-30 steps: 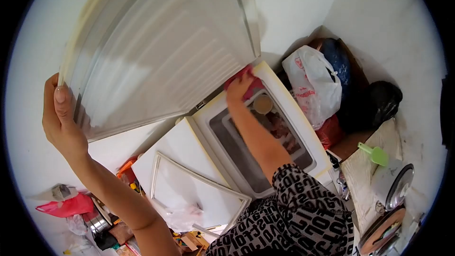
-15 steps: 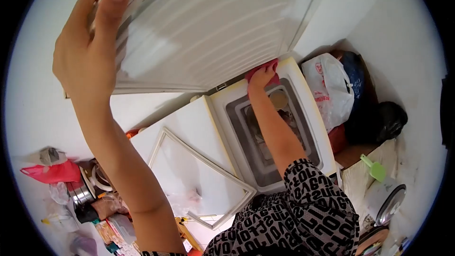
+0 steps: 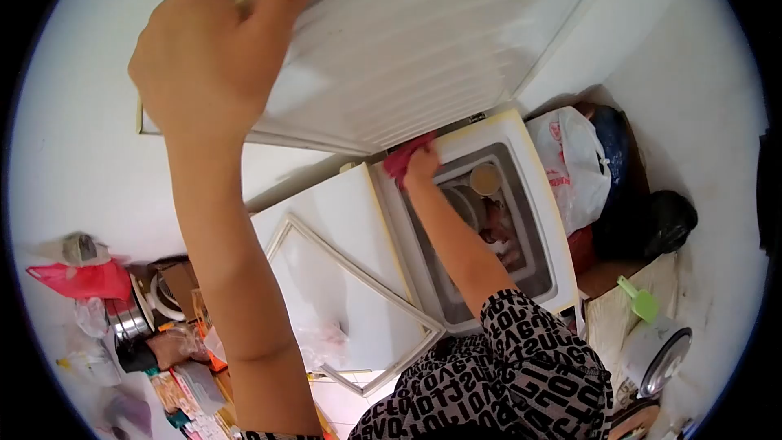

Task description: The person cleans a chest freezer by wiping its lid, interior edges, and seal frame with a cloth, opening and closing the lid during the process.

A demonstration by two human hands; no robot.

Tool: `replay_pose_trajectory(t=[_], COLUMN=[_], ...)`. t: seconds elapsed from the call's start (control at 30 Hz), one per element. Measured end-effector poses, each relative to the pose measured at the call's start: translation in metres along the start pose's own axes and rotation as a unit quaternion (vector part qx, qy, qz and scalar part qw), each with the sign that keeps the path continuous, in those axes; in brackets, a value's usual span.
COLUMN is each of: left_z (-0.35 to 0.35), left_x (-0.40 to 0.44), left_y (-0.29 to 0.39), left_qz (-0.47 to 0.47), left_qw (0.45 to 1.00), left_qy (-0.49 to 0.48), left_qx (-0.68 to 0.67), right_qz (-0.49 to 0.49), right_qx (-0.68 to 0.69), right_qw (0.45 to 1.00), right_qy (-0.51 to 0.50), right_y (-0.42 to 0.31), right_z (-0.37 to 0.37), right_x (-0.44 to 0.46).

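My left hand grips the edge of the raised white freezer lid, thumb on its inner face. Down at the back rim of the open chest freezer, my right hand presses a dark pink cloth near the hinge side, at the rim's left back corner. Inside the grey-lined cavity sit a round tan-topped container and a round metallic item, with some reddish-brown things beside them that I cannot make out. My right forearm hides part of the cavity.
A loose white gasket frame lies on the closed white lid at left. To the right are a white plastic bag, a black bag, a green scoop and a lidded pot. Household clutter fills the lower left.
My right hand has slid the cloth leftward along the back rim to the corner. My left hand and the lid's edge appear further right and higher in view.
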State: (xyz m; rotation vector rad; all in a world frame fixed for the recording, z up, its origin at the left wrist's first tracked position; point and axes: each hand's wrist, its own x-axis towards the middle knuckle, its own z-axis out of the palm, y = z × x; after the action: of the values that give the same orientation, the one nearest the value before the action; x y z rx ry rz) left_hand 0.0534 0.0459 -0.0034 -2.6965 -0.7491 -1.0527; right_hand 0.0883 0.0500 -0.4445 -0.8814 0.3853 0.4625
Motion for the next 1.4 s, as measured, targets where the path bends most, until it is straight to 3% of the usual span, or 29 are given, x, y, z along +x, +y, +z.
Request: replay_pose_trajectory(t=[0.03,0.1,0.2,0.23,0.3,0.33,0.37,0.4,0.47,0.5,0.57,0.6,0.7,0.73,0.77,0.83,0.87,0.9,0.93,0.97,1.0,1.03,1.07,1.13,1.17,1.23,1.3,1.37,1.4], left_z=[-0.003,-0.005,-0.005,-0.008,-0.01,-0.006,-0.006,-0.006,-0.009,-0.011,-0.022,-0.027,-0.019,-0.032,-0.042,-0.02,-0.019,-0.02,-0.017,-0.014,-0.005,-0.001,0.0,-0.011,-0.019,-0.036,-0.039,-0.035,-0.026], left_x=[-0.001,-0.004,-0.007,-0.006,-0.006,-0.006,-0.002,0.003,0.009,0.011,0.009,0.013,0.014,0.014,0.018,0.017,0.019,0.018,0.018,0.018,0.017,0.014,0.012,0.008,-0.001,-0.022,-0.053,-0.079,-0.088], left_y=[-0.002,0.002,0.031,0.028,0.019,0.019,0.015,0.011,-0.002,-0.006,-0.006,0.004,-0.009,-0.004,-0.01,-0.018,-0.021,-0.023,-0.027,-0.031,-0.035,-0.038,-0.042,-0.05,-0.058,-0.072,-0.097,-0.115,-0.126], left_qz=[-0.003,-0.009,0.052,0.052,0.046,0.056,0.062,0.068,0.03,0.014,0.042,0.009,0.043,0.029,0.027,0.043,0.04,0.045,0.051,0.047,0.047,0.048,0.044,0.103,0.1,0.117,0.032,-0.137,-0.139], left_qw=[1.0,0.999,0.992,0.996,0.997,0.996,0.994,0.992,0.998,0.998,0.999,0.992,0.992,0.982,0.985,0.986,0.988,0.985,0.982,0.983,0.985,0.985,0.987,0.928,0.931,0.912,0.928,0.91,0.906], left_qy=[-0.016,-0.042,0.114,0.074,0.04,0.061,0.079,0.098,0.013,-0.013,-0.016,-0.126,-0.117,-0.176,-0.159,-0.144,-0.136,-0.148,-0.161,-0.155,-0.122,-0.085,-0.074,-0.059,-0.048,0.16,0.237,0.19,0.196], left_qx=[0.007,0.014,0.034,-0.011,-0.051,-0.04,-0.036,-0.032,-0.049,-0.053,0.01,-0.019,-0.022,-0.056,-0.055,-0.066,-0.066,-0.079,-0.09,-0.085,-0.111,-0.14,-0.138,-0.354,-0.348,-0.359,-0.287,-0.343,-0.348], right_qz=[-0.018,-0.009,-0.143,-0.177,-0.127,0.04,0.116,0.194,0.4,0.401,0.365,0.364,0.396,0.422,0.438,0.38,0.33,0.33,0.391,0.231,0.004,-0.176,-0.211,-0.111,-0.063,0.247,0.194,0.27,0.247], right_qx=[0.097,0.075,-0.161,-0.21,-0.103,-0.024,0.018,0.056,0.163,0.106,0.108,0.107,0.173,0.207,0.233,0.12,0.116,0.109,0.253,0.121,-0.078,-0.212,-0.225,-0.137,-0.089,0.067,0.038,0.072,0.027], right_qw=[0.995,0.996,0.974,0.958,0.986,0.999,0.993,0.979,0.886,0.896,0.925,0.925,0.895,0.85,0.783,0.878,0.871,0.871,0.743,0.779,0.785,0.761,0.746,0.792,0.81,0.845,0.837,0.84,0.838], right_qy=[0.027,0.036,0.076,0.077,0.039,0.002,-0.023,-0.042,-0.167,-0.159,-0.019,-0.021,-0.107,-0.238,-0.376,-0.267,-0.344,-0.348,-0.48,-0.571,-0.614,-0.588,-0.59,-0.585,-0.577,-0.469,-0.511,-0.465,-0.486], right_y=[-0.021,-0.014,0.099,0.127,0.105,0.095,0.086,0.085,0.112,0.056,-0.008,-0.011,-0.028,-0.047,-0.068,-0.144,-0.158,-0.17,-0.179,-0.188,-0.196,-0.205,-0.207,-0.206,-0.205,-0.219,-0.206,-0.205,-0.209], right_z=[0.01,0.023,0.02,0.011,0.001,-0.009,-0.003,0.0,0.011,0.033,0.086,0.086,0.1,0.103,0.12,0.138,0.145,0.147,0.152,0.152,0.152,0.152,0.15,0.147,0.145,0.145,0.142,0.14,0.139], right_x=[-0.011,-0.022,0.004,0.013,0.011,0.011,0.01,0.015,0.029,-0.02,-0.087,-0.09,-0.095,-0.101,-0.114,-0.175,-0.186,-0.191,-0.191,-0.198,-0.205,-0.211,-0.212,-0.22,-0.224,-0.229,-0.208,-0.209,-0.218])
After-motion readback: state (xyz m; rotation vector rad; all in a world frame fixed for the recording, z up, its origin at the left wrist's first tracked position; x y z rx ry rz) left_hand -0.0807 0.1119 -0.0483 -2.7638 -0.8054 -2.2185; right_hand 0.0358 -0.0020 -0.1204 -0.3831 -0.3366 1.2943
